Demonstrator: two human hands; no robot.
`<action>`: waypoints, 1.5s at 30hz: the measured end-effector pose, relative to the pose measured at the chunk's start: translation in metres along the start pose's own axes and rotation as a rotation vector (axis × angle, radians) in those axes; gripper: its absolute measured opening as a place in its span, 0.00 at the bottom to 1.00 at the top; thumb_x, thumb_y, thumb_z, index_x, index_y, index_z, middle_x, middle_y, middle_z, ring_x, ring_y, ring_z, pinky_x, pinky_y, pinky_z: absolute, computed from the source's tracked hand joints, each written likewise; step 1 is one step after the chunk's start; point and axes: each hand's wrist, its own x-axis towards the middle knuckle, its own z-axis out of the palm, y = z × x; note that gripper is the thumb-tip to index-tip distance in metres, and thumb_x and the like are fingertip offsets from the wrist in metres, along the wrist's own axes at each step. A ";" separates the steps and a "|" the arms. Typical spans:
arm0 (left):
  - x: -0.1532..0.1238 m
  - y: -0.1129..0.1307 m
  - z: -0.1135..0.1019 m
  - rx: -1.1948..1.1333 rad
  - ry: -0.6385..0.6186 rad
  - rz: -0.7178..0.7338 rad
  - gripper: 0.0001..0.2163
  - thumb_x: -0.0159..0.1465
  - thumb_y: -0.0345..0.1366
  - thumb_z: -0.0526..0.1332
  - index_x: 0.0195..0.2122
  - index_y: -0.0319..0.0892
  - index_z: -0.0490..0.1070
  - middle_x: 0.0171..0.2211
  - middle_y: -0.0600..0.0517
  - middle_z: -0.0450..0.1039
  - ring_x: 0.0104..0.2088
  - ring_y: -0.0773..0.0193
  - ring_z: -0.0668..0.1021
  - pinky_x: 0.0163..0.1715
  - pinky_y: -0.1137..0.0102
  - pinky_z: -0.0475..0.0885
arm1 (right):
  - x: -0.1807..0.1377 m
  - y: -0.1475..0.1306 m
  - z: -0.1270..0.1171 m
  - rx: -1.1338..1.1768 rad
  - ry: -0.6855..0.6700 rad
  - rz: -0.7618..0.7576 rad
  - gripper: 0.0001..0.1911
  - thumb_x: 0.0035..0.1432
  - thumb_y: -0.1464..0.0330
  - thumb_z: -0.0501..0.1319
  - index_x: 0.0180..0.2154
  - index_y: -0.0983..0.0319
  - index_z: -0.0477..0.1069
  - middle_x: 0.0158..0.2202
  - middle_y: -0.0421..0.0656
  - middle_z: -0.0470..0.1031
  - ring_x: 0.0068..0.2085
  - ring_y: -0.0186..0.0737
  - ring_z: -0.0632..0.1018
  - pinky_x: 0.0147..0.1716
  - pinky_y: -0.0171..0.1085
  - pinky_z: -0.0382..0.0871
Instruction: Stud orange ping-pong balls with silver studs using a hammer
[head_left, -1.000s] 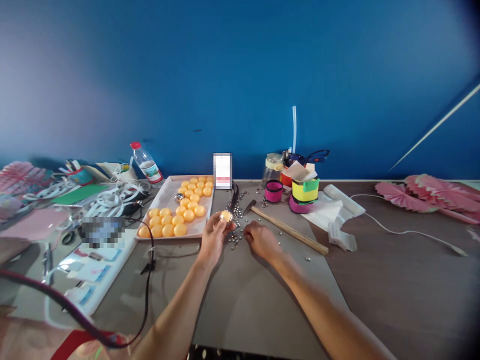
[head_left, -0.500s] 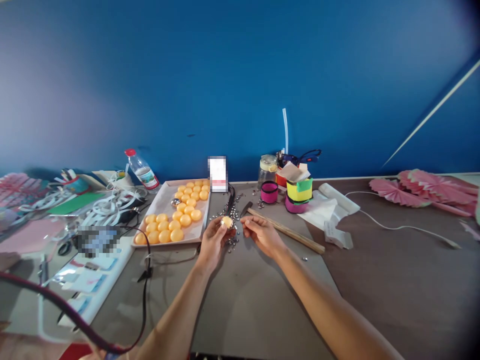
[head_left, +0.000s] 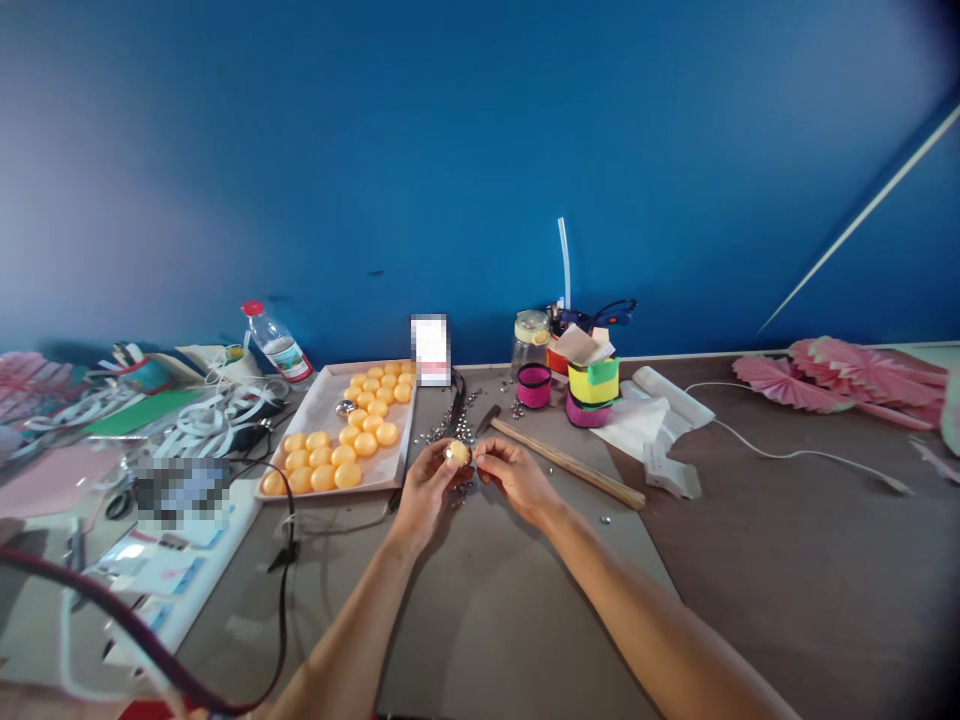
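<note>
My left hand (head_left: 427, 487) is closed around a yellow-orange ball (head_left: 458, 455) that has shiny silver pieces on its side. Right beside the ball, my right hand (head_left: 516, 478) has its thumb and forefinger pinched together; whatever is between them is too small to name. Small shiny silver beads or studs (head_left: 463, 420) lie scattered on the table behind and beneath my hands. To the left, a white shallow tray (head_left: 319, 393) holds many plain yellow-orange balls and one ball covered in silver (head_left: 345, 408).
A hammer (head_left: 570, 462) lies right of my hands. Behind it stand a lidded glass jar (head_left: 531, 345), a magenta band (head_left: 534, 388) and a yellow-green container (head_left: 594, 380). A tilted plastic bottle (head_left: 276, 345), cords and papers crowd the left. Pink paper fans (head_left: 847, 378) lie far right.
My right hand has come closer to the ball in my left hand, and its fingers are pinched tighter. The camera view has shifted slightly.
</note>
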 end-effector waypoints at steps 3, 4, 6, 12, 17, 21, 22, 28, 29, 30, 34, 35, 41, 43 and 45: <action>0.000 -0.002 -0.001 0.027 -0.009 0.003 0.19 0.52 0.40 0.69 0.44 0.40 0.71 0.39 0.49 0.75 0.36 0.63 0.77 0.41 0.65 0.72 | -0.001 -0.001 0.000 -0.004 -0.012 0.021 0.13 0.40 0.61 0.69 0.24 0.61 0.69 0.22 0.35 0.66 0.24 0.30 0.64 0.27 0.33 0.55; 0.000 -0.002 -0.001 0.035 -0.012 0.006 0.19 0.53 0.40 0.69 0.44 0.40 0.70 0.39 0.49 0.75 0.37 0.62 0.77 0.42 0.65 0.72 | -0.001 -0.001 0.000 -0.005 -0.015 0.030 0.13 0.40 0.61 0.69 0.24 0.61 0.69 0.22 0.35 0.67 0.24 0.30 0.64 0.27 0.33 0.55; 0.000 -0.003 -0.002 0.053 -0.015 0.011 0.19 0.53 0.41 0.68 0.45 0.40 0.70 0.39 0.48 0.75 0.37 0.61 0.77 0.43 0.64 0.72 | -0.001 -0.001 -0.001 -0.002 -0.023 0.045 0.13 0.40 0.61 0.69 0.24 0.61 0.70 0.22 0.35 0.67 0.25 0.30 0.64 0.27 0.33 0.56; -0.001 -0.003 -0.002 0.135 -0.007 0.034 0.21 0.52 0.43 0.68 0.45 0.40 0.71 0.40 0.47 0.75 0.39 0.59 0.77 0.43 0.61 0.72 | -0.002 -0.002 -0.001 0.023 -0.038 0.085 0.12 0.40 0.63 0.69 0.24 0.61 0.69 0.23 0.34 0.68 0.24 0.30 0.66 0.28 0.33 0.58; 0.000 -0.004 -0.005 0.294 0.019 0.120 0.20 0.54 0.43 0.67 0.45 0.40 0.72 0.42 0.46 0.74 0.41 0.58 0.76 0.43 0.64 0.72 | -0.002 0.001 -0.001 0.053 -0.016 0.123 0.13 0.39 0.64 0.69 0.25 0.61 0.68 0.21 0.34 0.68 0.24 0.30 0.67 0.28 0.33 0.60; 0.001 -0.006 -0.007 0.369 0.052 0.193 0.19 0.53 0.40 0.68 0.45 0.42 0.74 0.41 0.47 0.75 0.40 0.59 0.75 0.42 0.68 0.70 | -0.002 0.004 0.000 0.077 0.017 0.121 0.14 0.38 0.64 0.70 0.25 0.61 0.67 0.21 0.34 0.69 0.24 0.30 0.68 0.27 0.33 0.61; 0.001 -0.006 -0.007 0.380 0.056 0.204 0.18 0.53 0.40 0.68 0.45 0.42 0.74 0.41 0.47 0.75 0.40 0.59 0.75 0.42 0.68 0.70 | -0.002 0.004 0.000 0.081 0.025 0.118 0.14 0.38 0.64 0.70 0.24 0.61 0.67 0.21 0.34 0.69 0.23 0.30 0.68 0.26 0.33 0.61; -0.004 -0.003 -0.002 0.416 0.061 0.218 0.17 0.53 0.38 0.68 0.45 0.43 0.75 0.40 0.49 0.76 0.39 0.60 0.75 0.42 0.69 0.69 | -0.003 0.007 0.002 0.023 0.065 0.105 0.15 0.39 0.63 0.70 0.23 0.61 0.65 0.19 0.34 0.68 0.23 0.31 0.68 0.26 0.32 0.60; -0.004 -0.002 -0.002 0.425 0.065 0.217 0.17 0.53 0.38 0.68 0.45 0.43 0.75 0.39 0.49 0.76 0.39 0.60 0.75 0.42 0.70 0.69 | -0.003 0.007 0.003 0.009 0.076 0.107 0.15 0.39 0.63 0.70 0.23 0.61 0.65 0.19 0.34 0.67 0.23 0.31 0.68 0.25 0.32 0.59; -0.004 -0.002 -0.001 0.427 0.068 0.215 0.17 0.52 0.38 0.68 0.44 0.43 0.75 0.39 0.49 0.76 0.39 0.60 0.75 0.42 0.70 0.69 | -0.004 0.007 0.003 0.006 0.080 0.112 0.15 0.39 0.63 0.70 0.23 0.61 0.65 0.18 0.34 0.67 0.22 0.31 0.68 0.25 0.32 0.59; -0.002 -0.002 -0.001 0.255 0.032 0.153 0.18 0.54 0.40 0.68 0.45 0.42 0.73 0.40 0.49 0.75 0.39 0.61 0.76 0.43 0.68 0.70 | -0.001 0.003 0.001 0.128 0.011 0.098 0.16 0.40 0.60 0.70 0.24 0.61 0.66 0.20 0.35 0.66 0.22 0.30 0.66 0.25 0.33 0.59; -0.002 -0.001 -0.001 0.167 0.011 0.124 0.18 0.54 0.40 0.67 0.45 0.42 0.72 0.40 0.49 0.75 0.39 0.61 0.76 0.43 0.67 0.70 | 0.000 0.002 -0.002 0.139 0.004 0.074 0.16 0.42 0.59 0.69 0.26 0.61 0.67 0.21 0.35 0.66 0.22 0.31 0.66 0.25 0.33 0.60; -0.002 0.007 0.001 -0.144 -0.040 0.030 0.18 0.53 0.40 0.69 0.44 0.41 0.71 0.35 0.50 0.75 0.32 0.65 0.78 0.39 0.66 0.72 | 0.003 0.007 -0.019 -0.718 0.084 -0.223 0.07 0.54 0.68 0.57 0.34 0.61 0.73 0.30 0.42 0.72 0.33 0.38 0.71 0.35 0.37 0.64; -0.002 0.009 0.001 -0.169 -0.064 0.031 0.17 0.54 0.40 0.68 0.43 0.41 0.71 0.35 0.49 0.76 0.33 0.65 0.78 0.39 0.66 0.72 | 0.000 0.012 -0.017 -1.028 0.013 -0.275 0.11 0.56 0.73 0.55 0.40 0.61 0.73 0.36 0.45 0.72 0.37 0.39 0.72 0.39 0.37 0.64; -0.002 0.008 0.001 -0.187 -0.084 0.028 0.16 0.55 0.40 0.67 0.43 0.40 0.71 0.36 0.49 0.76 0.33 0.64 0.78 0.40 0.65 0.73 | -0.004 0.016 -0.012 -1.270 -0.059 -0.287 0.12 0.58 0.73 0.54 0.42 0.61 0.73 0.39 0.47 0.72 0.38 0.39 0.73 0.40 0.36 0.63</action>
